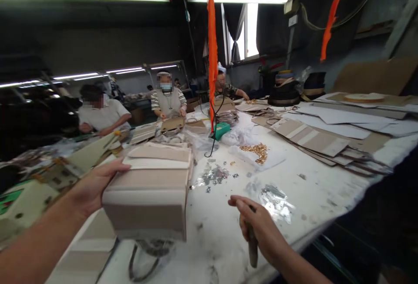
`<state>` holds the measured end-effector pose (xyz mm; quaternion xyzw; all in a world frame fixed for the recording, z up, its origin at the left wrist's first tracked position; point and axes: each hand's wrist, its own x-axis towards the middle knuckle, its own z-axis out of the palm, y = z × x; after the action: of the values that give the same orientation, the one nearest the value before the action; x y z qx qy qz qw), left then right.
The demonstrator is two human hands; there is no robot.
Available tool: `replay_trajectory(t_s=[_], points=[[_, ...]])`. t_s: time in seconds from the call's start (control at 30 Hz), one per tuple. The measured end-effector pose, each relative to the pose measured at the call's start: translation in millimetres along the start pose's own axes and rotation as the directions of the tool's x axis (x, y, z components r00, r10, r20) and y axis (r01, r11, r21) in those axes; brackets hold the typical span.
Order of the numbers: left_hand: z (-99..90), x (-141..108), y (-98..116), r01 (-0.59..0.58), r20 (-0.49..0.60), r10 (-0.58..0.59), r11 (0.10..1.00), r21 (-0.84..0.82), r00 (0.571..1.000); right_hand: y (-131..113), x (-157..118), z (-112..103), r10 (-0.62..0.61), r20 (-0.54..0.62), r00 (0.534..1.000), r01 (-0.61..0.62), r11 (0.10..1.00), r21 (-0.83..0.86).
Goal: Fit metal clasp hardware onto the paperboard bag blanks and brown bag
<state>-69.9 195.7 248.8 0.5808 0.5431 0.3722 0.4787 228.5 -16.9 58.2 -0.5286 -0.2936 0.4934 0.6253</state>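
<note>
The left hand (96, 188) holds the banded beige panel (146, 188) by its left edge; the thumb lies on the upper face, and the other fingers are mostly hidden, so I cannot tell how they are placed. The panel extends to the right of these fingers, tilted, with its darker front side turned towards the person. Below the panel, to the lower right of the left fingers, a grey loop (143, 264) lies on the white table (209, 231). Under the left wrist there is another beige panel (88, 249), partly covered.

The right hand (261, 227) is well apart from the left one. Its fingers are closed around a dark tool (253, 253), whose lower end points downwards; what kind of tool it is, I cannot tell. Just beyond the right fingers lie clear shiny pieces (276, 203), and to their upper left is a scatter of small metal plates (215, 175). Farther ahead of the right fingers is a heap of gold-coloured parts (261, 151). Far to their upper right, a pile of striped panels (310, 138) rests. Beyond the left fingers, a person in a striped top (168, 101) stands.
</note>
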Motion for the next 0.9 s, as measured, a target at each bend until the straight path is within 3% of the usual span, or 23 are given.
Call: replay_trajectory(t_s=[0.1, 0.17, 0.27, 0.37, 0.5, 0.63, 0.77, 0.83, 0.9], points=[[-4.8, -81.2, -16.0, 0.199, 0.171, -0.188, 0.979, -0.050, 0.967, 5.2, -30.6, 16.6, 0.154, 0.185, 0.971, -0.207, 0.927, 0.313], [1.2, -130.0, -29.1, 0.298, 0.339, -0.264, 0.953, -0.053, 0.903, 14.0, -53.4, 23.9, 0.189, 0.266, 0.945, -0.287, 0.870, 0.400], [15.1, -186.3, -51.8, 0.404, 0.552, -0.306, 0.913, -0.062, 0.775, 30.8, -86.1, 22.0, 0.120, 0.248, 0.961, -0.224, 0.864, 0.451], [26.3, -221.0, -82.0, 0.456, 0.582, -0.327, 0.886, -0.085, 0.745, 47.7, -116.4, 4.1, 0.123, 0.247, 0.961, -0.214, 0.898, 0.385], [43.0, -244.7, -129.8, 0.508, 0.633, -0.331, 0.854, -0.115, 0.699, 62.1, -155.9, -25.7, 0.116, 0.329, 0.937, -0.165, 0.978, 0.126], [73.3, -252.1, -169.2, 0.614, 0.652, -0.396, 0.777, -0.138, 0.647, 65.5, -188.6, -44.2, 0.110, 0.481, 0.870, -0.096, 0.994, -0.054], [96.6, -251.3, -196.6, 0.705, 0.725, -0.419, 0.697, -0.130, 0.547, 68.2, -204.3, -57.5, 0.131, 0.493, 0.860, -0.088, 0.990, -0.110], [99.7, -251.2, -205.5, 0.748, 0.757, -0.429, 0.653, -0.118, 0.493, 71.1, -206.3, -62.7, 0.126, 0.491, 0.862, -0.070, 0.989, -0.131], [99.1, -251.9, -209.3, 0.770, 0.762, -0.445, 0.628, -0.108, 0.470, 74.5, -205.9, -65.6, 0.149, 0.493, 0.857, -0.078, 0.984, -0.161]])
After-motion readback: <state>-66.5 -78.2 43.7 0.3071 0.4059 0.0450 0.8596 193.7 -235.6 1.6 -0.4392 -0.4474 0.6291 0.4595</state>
